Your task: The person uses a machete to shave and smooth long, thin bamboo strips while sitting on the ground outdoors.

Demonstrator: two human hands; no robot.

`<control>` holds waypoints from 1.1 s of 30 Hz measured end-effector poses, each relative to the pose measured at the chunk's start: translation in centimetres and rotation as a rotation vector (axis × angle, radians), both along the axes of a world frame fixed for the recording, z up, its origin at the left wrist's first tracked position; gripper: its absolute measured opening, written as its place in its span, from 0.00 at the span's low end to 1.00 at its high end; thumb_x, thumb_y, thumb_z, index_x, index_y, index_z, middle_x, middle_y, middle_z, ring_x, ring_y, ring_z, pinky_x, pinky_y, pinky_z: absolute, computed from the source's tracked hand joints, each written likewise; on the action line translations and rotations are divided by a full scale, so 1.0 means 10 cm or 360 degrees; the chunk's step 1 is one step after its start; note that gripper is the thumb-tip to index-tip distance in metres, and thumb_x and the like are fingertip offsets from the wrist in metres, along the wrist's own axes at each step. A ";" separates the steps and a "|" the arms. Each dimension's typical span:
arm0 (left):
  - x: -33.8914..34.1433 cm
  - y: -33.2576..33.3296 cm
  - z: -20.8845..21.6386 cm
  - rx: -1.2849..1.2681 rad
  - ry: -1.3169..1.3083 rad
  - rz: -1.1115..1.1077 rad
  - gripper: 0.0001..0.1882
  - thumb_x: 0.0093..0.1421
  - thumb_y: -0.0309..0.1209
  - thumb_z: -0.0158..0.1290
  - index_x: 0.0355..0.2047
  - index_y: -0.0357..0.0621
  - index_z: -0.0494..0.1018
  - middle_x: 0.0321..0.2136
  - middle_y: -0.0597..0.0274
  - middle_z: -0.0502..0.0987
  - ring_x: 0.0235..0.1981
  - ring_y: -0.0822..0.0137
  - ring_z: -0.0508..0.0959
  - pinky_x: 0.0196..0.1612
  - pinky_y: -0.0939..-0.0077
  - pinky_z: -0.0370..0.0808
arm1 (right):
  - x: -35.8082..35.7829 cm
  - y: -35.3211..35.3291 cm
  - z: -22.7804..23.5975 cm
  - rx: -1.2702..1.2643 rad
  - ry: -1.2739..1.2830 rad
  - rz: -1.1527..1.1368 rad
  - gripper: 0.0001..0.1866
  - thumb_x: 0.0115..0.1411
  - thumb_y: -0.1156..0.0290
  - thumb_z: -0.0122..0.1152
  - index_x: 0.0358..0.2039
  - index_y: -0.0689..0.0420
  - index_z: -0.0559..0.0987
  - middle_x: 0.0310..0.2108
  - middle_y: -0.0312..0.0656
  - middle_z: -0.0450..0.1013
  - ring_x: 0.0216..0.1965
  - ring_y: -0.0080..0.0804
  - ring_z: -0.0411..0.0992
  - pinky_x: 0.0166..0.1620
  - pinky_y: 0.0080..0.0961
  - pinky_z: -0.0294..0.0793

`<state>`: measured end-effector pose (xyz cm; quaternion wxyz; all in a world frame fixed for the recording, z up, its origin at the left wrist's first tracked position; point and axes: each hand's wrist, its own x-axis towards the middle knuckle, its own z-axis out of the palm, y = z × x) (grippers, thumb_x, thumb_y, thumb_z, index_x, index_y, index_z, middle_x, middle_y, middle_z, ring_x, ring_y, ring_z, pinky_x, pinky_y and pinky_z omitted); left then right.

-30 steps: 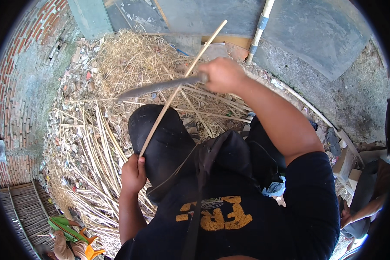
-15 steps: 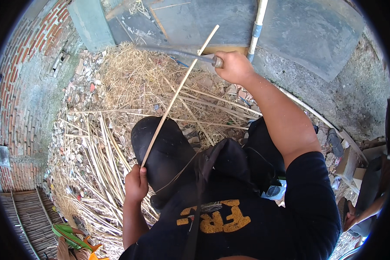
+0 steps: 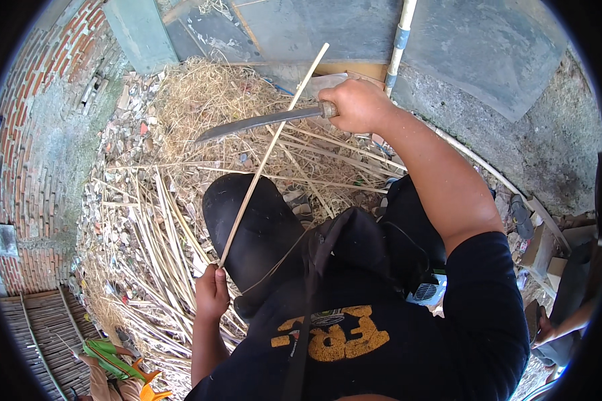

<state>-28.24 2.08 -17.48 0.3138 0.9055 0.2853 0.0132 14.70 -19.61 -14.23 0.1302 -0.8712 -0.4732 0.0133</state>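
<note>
My left hand [image 3: 212,292] is closed around the lower end of a long pale bamboo strip [image 3: 254,179]. The strip slants up and away over my dark-clad left knee, its far end free in the air. In my right hand [image 3: 358,105] is the handle of a machete [image 3: 264,123], gripped in a fist. Its long dark blade points left and crosses the upper part of the strip; whether the two touch I cannot tell.
Cut strips [image 3: 167,234] lie in a heap on the left. Beyond my knees spreads a pile of shavings [image 3: 201,100]. A pipe [image 3: 400,47] runs down the far wall. Other people are partly visible, one arm [image 3: 562,327] at lower right and one person [image 3: 114,374] at lower left.
My right hand has brought the machete down and nearer along the strip, and the blade now shows its broad side. The strip's far end has shifted slightly left and down.
</note>
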 end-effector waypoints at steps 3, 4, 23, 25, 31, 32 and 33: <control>-0.04 -0.01 -0.10 0.0178 0.0072 0.0010 0.27 0.73 0.49 0.39 0.27 0.38 0.66 0.15 0.52 0.68 0.18 0.58 0.72 0.24 0.63 0.66 | -0.06 0.00 0.04 0.0051 -0.0063 -0.0010 0.15 0.49 0.68 0.63 0.40 0.49 0.81 0.28 0.45 0.80 0.36 0.46 0.79 0.45 0.44 0.78; -0.04 -0.03 -0.14 0.0231 0.0033 0.0014 0.27 0.73 0.49 0.39 0.27 0.37 0.66 0.15 0.51 0.68 0.18 0.55 0.72 0.24 0.62 0.66 | -0.03 0.00 0.03 0.0015 0.0018 -0.0038 0.16 0.49 0.68 0.63 0.41 0.50 0.81 0.28 0.45 0.80 0.36 0.46 0.79 0.44 0.44 0.78; 0.07 0.00 -0.02 0.0300 0.0014 -0.0064 0.20 0.72 0.40 0.44 0.26 0.39 0.65 0.15 0.45 0.70 0.19 0.40 0.73 0.23 0.55 0.67 | 0.26 -0.05 -0.09 0.0162 0.0169 -0.0315 0.18 0.49 0.71 0.60 0.43 0.56 0.81 0.29 0.50 0.80 0.32 0.47 0.80 0.41 0.39 0.82; 0.04 0.01 -0.06 0.0201 0.0006 -0.0055 0.22 0.72 0.43 0.42 0.27 0.38 0.65 0.16 0.44 0.70 0.20 0.41 0.73 0.24 0.56 0.67 | 0.12 0.02 0.01 0.0111 0.0324 -0.0222 0.17 0.50 0.71 0.60 0.43 0.57 0.81 0.29 0.51 0.80 0.31 0.47 0.80 0.40 0.40 0.82; 0.05 0.06 -0.19 0.0178 0.0006 -0.0041 0.28 0.73 0.50 0.38 0.27 0.37 0.66 0.16 0.46 0.68 0.19 0.45 0.72 0.25 0.58 0.66 | 0.23 -0.05 0.01 0.0087 0.0429 -0.0512 0.16 0.51 0.70 0.60 0.42 0.57 0.80 0.30 0.49 0.80 0.33 0.46 0.80 0.43 0.41 0.81; 0.07 0.07 -0.16 0.0209 0.0012 -0.0054 0.28 0.73 0.50 0.39 0.27 0.37 0.66 0.15 0.46 0.68 0.18 0.46 0.71 0.24 0.58 0.66 | 0.43 -0.14 -0.16 0.0157 0.0265 -0.0528 0.16 0.51 0.70 0.60 0.43 0.56 0.80 0.30 0.49 0.80 0.34 0.44 0.80 0.43 0.41 0.81; 0.05 0.07 -0.12 0.0243 0.0028 -0.0048 0.28 0.73 0.50 0.39 0.27 0.37 0.67 0.15 0.47 0.68 0.18 0.47 0.71 0.24 0.58 0.65 | 0.43 -0.13 -0.14 0.0186 0.0226 -0.0489 0.16 0.51 0.70 0.60 0.42 0.56 0.80 0.30 0.49 0.80 0.34 0.44 0.80 0.43 0.41 0.81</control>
